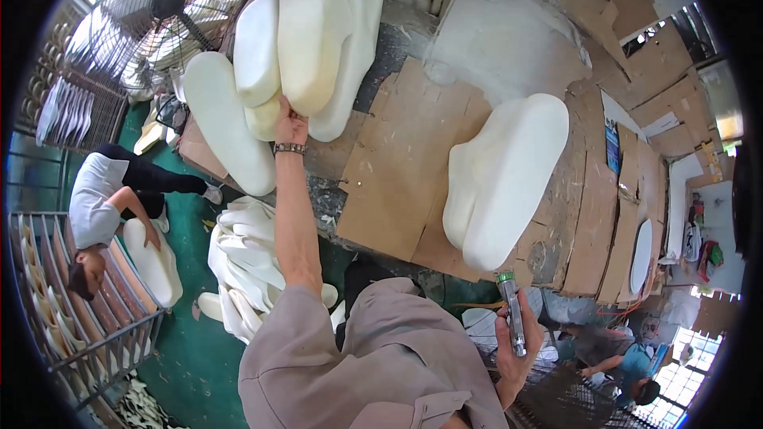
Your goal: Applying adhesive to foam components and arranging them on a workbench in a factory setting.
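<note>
Far left, a person (103, 206) crouches on the green floor (191, 365) beside a metal rack (48, 302), one hand on a white foam pad (155, 266). Behind them stands a big fan (171, 8). A heap of white foam scraps (242, 262) lies on the floor near your left arm. Your left hand (290, 123), bracelet (289, 148) at the wrist, reaches up with its grip grasping the lower end of the stack of white foam pieces (306, 40) that stands on the cardboard-covered table (397, 183). Further right a separate white foam block (505, 179) rests on the same table, well apart from the stack. Your right hand (517, 345) is clenched around a slim metal tool with a green tip (513, 310), held upright just below the block.
</note>
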A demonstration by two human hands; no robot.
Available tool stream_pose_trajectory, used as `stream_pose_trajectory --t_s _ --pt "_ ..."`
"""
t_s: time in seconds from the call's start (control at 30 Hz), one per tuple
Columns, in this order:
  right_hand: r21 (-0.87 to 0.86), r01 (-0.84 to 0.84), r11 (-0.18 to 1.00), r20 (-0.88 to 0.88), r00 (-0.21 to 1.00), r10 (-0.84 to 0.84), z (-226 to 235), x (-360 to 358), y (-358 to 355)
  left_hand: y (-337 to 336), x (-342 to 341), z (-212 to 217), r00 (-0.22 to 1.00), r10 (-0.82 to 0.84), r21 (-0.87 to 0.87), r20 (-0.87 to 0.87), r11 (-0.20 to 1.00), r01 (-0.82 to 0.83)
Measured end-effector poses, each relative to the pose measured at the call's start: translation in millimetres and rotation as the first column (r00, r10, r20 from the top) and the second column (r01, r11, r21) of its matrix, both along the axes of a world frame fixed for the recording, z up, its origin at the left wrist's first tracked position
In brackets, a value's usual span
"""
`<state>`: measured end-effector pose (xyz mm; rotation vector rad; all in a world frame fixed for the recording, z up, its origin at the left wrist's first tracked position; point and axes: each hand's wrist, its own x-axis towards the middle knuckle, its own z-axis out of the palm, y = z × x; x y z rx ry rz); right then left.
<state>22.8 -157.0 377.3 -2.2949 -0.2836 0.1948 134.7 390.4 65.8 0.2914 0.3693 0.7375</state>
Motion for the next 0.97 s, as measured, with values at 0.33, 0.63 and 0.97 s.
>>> stream_pose_trajectory --t_s 0.33,0.63,0.97 --pt "0.049 0.159 0.986 0.089 0.983 -0.163 4.4 -15.7 -30.5 -96.8 -32.9 -4.5 0.920 -0.175 -0.107 -0.351 0.983 0.147" --pt "0.136 0.287 0.948 0.259 0.914 -0.313 5.6 -47.9 -86.0 -277.7 -159.5 -83.1 0.288 -0.609 -0.136 -0.739 0.553 0.822" --pt "0.262 0.206 0.943 0.239 0.933 -0.270 -0.1 -105.4 -175.8 -331.5 -329.7 -146.1 -0.151 -0.382 -0.332 -0.912 0.469 0.818"
